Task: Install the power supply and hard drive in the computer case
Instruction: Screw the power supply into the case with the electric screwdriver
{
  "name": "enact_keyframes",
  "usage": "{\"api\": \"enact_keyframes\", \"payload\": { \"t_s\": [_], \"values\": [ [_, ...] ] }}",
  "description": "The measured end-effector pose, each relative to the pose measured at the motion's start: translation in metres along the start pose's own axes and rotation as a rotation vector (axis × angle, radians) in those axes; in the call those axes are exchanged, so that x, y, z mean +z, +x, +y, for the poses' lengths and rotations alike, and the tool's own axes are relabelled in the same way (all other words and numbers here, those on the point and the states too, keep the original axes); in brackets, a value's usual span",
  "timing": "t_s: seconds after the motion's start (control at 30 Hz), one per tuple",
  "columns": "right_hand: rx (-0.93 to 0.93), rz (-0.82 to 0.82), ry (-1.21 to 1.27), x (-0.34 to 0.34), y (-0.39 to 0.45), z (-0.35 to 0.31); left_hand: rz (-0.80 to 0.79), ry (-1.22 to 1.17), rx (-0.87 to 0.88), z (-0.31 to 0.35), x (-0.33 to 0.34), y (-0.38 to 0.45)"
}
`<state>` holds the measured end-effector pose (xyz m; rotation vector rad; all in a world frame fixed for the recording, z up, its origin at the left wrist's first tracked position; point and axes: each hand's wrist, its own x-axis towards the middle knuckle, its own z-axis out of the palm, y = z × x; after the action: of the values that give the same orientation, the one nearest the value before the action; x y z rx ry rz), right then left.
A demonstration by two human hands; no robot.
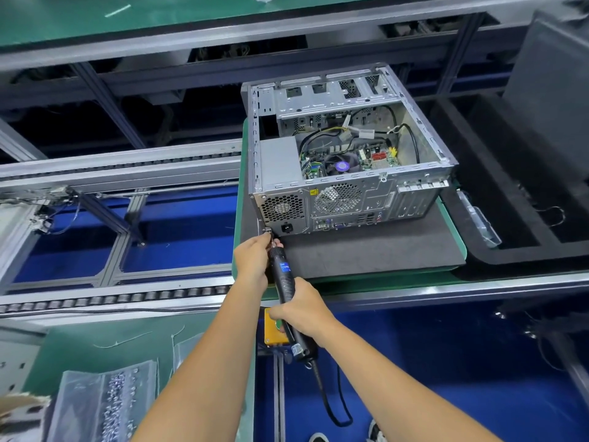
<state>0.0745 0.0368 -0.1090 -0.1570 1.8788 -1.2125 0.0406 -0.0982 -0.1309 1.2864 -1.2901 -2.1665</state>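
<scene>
Leftmost, at the bottom edge, a clear plastic bag of small silver screws (105,406) lay on a green bench mat (79,349). Above it a roller conveyor rail (111,298) ran across toward the middle.

Further right, the left hand (251,263) reached up to the lower left corner of the case's rear panel, its fingers curled and pinching around the front tip of an electric screwdriver (283,288), just where the bit met the metal; whether a screw sat under the bit could not be told. The black screwdriver slanted down and to the right from that corner. The right hand (302,311) gripped its body lower down, fingers wrapped round the barrel, and a black cable (331,406) trailed from the tool's end toward the floor. A yellow box (272,330) showed just behind the right hand.

The computer case (347,154) lay on its side with the open face up, resting on a dark foam pad (366,250) over a green tray (459,237). Inside it, the grey power supply (280,164) sat in the near left corner, its vented back and socket flush with the rear panel. To its right the motherboard (350,161) and its round fan were visible, with loose cables above them. The drive cage (328,97) stood along the far side; a hard drive could not be made out in it.

Rightmost, black foam trays (526,186) lay beside the case.
</scene>
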Motion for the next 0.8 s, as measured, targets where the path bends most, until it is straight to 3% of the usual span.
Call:
{"api": "enact_keyframes", "payload": {
  "t_s": [0.8],
  "values": [
    [-0.014,0.025,0.080,0.0068,0.0029,0.0004,-0.023,0.004,-0.054,0.0026,-0.0017,-0.0014]
  ]
}}
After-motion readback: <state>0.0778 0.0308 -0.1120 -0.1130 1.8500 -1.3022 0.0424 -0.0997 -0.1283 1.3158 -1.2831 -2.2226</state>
